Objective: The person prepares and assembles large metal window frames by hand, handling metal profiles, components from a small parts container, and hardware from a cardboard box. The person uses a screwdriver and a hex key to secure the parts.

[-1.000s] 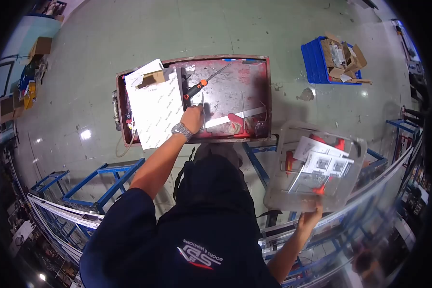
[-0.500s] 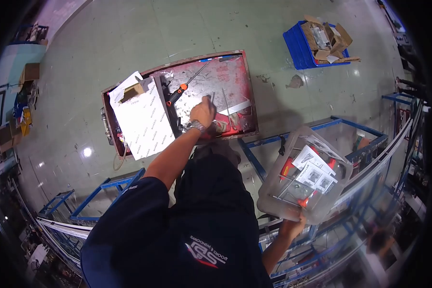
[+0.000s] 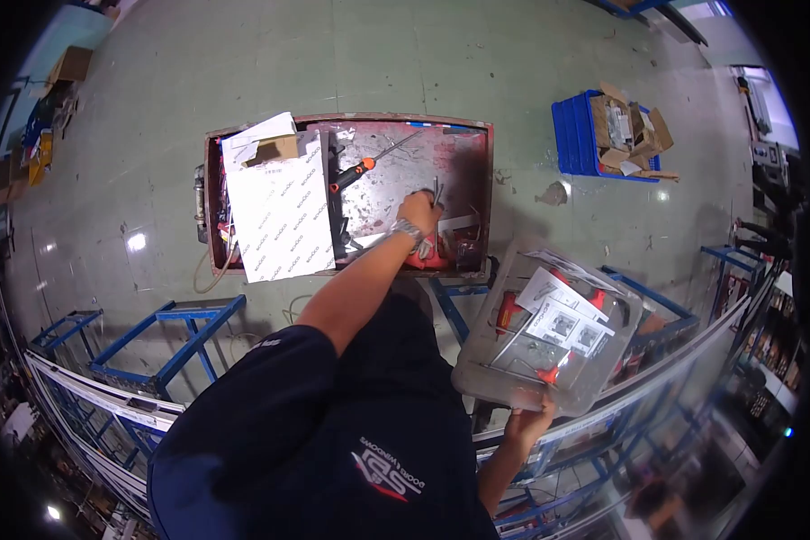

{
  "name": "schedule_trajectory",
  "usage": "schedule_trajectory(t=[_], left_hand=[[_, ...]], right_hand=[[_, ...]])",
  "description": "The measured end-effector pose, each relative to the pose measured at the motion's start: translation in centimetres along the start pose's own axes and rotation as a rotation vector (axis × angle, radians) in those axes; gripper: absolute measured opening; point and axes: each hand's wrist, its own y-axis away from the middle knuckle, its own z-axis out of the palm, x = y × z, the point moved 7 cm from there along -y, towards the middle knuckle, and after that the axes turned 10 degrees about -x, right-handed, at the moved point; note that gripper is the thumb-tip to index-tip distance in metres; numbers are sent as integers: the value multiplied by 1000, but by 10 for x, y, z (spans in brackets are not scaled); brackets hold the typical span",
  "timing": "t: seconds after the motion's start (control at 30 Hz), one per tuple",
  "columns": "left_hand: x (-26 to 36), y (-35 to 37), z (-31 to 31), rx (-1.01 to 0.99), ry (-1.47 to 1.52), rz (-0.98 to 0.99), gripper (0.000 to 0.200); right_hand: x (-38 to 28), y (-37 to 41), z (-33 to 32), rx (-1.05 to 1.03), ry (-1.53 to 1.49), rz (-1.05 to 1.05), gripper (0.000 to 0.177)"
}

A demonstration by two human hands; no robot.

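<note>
My left hand (image 3: 418, 214), a watch on its wrist, reaches into the red metal cart (image 3: 477, 121). Its fingers are closed around something slim and dark that I cannot make out. Just below that hand lies a red-handled tool (image 3: 429, 254). An orange-and-black screwdriver (image 3: 353, 175) rests on the cart's tray, up and left of the hand. With my right hand (image 3: 533, 421) I grip the near edge of a translucent plastic bin (image 3: 486, 373), tilted at my right side. Inside it are printed leaflets (image 3: 562, 315), a red-handled screwdriver (image 3: 547, 371) and other red-handled tools.
White printed cardboard (image 3: 283, 216) covers the cart's left part. A blue crate (image 3: 574, 135) with torn cardboard boxes stands on the floor at the upper right. Blue metal frames (image 3: 189, 310) stand on both sides of me, with long pale profiles on them.
My left hand has moved right over the tray and closed on a slim object there. The view has shifted. My right hand still holds the bin.
</note>
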Motion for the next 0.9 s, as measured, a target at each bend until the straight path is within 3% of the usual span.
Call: schedule_trajectory(t=[0.13,0.23,0.37,0.5,0.63,0.77,0.9], left_hand=[[-16,45,-52,-127,693,85,16],[-32,69,-94,-211,914,106,18],[-16,114,-177,-235,934,110,17],[6,141,-223,-217,945,95,16],[11,118,-212,-138,803,54,18],[15,84,-183,-107,585,-77,21],[-7,61,-151,15,604,-239,16]], right_hand=[[3,-27,23,-160,38,51,38],[12,-47,48,-240,28,63,37],[34,-84,74,-350,54,38,42],[77,-131,106,-524,24,166,44],[109,-125,189,-575,-20,226,36],[176,-143,211,-579,-17,428,27],[219,-144,232,-587,-30,503,24]])
